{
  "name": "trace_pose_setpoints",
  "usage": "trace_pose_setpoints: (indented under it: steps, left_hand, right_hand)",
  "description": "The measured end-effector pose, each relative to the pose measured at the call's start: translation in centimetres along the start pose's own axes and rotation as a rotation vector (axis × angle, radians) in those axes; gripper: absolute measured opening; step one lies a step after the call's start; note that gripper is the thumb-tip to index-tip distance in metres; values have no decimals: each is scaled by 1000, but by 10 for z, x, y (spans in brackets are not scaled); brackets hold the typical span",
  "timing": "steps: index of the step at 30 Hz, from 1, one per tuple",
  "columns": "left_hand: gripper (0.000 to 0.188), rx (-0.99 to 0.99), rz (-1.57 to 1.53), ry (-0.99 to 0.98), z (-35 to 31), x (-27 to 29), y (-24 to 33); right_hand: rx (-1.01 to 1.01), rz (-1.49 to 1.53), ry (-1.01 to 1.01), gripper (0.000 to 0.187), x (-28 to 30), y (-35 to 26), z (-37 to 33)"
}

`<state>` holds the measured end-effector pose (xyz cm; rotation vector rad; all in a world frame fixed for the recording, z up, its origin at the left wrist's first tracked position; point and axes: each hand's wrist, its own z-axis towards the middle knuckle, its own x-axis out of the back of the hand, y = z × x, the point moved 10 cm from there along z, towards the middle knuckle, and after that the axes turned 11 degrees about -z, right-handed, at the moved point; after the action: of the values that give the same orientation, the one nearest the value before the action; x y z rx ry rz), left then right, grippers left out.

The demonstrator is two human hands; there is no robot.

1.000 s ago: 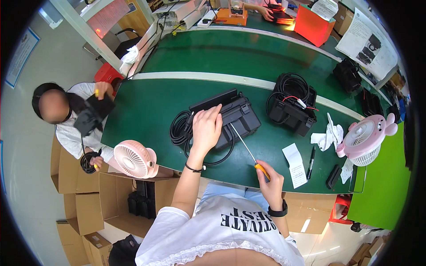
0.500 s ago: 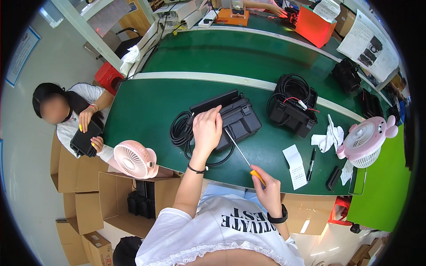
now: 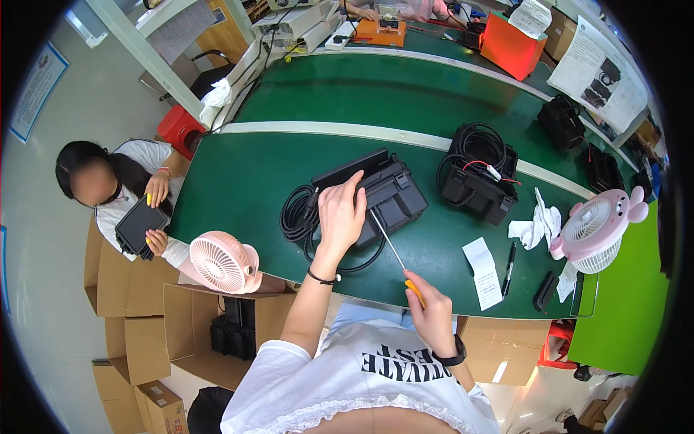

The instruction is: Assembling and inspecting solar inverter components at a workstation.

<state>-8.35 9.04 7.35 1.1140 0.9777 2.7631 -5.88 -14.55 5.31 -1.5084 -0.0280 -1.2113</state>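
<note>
Two hands are working apart: the left hand [image 3: 341, 215] is resting, fingers extended, on a black case [image 3: 396, 197] lying on the green table [image 3: 235, 184]; the right hand [image 3: 434, 312] is gripping a yellow-handled screwdriver [image 3: 413, 286], its tip reaching the case's near side.

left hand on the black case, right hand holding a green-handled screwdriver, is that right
The handle is yellow, not green: the head view shows the right hand holding the screwdriver, the left hand on the black case.
</note>
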Motion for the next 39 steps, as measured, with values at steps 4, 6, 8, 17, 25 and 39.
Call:
trace_pose_setpoints:
  steps: [4,6,8,17,25,39]
  left_hand:
    - [31,-77,-101,48,-9,10,11]
    - [32,-126,-143,85,-20,19,16]
    - [31,-182,-145,122,-34,30,18]
    - [47,-496,-203,235,-104,48,19]
    - [52,-580,51,15,-160,11,53]
    - [31,-516,380,67,-108,14,25]
  right_hand:
    - [72,152,-120,26,24,1,0]
    - [-16,224,-115,23,49,15,-8]
    - [-144,447,-30,20,69,38,-9]
    - [-170,327,344,28,35,79,41]
    - [-228,660,362,16,0,96,34]
    - [-215,422,477,16,23,98,27]
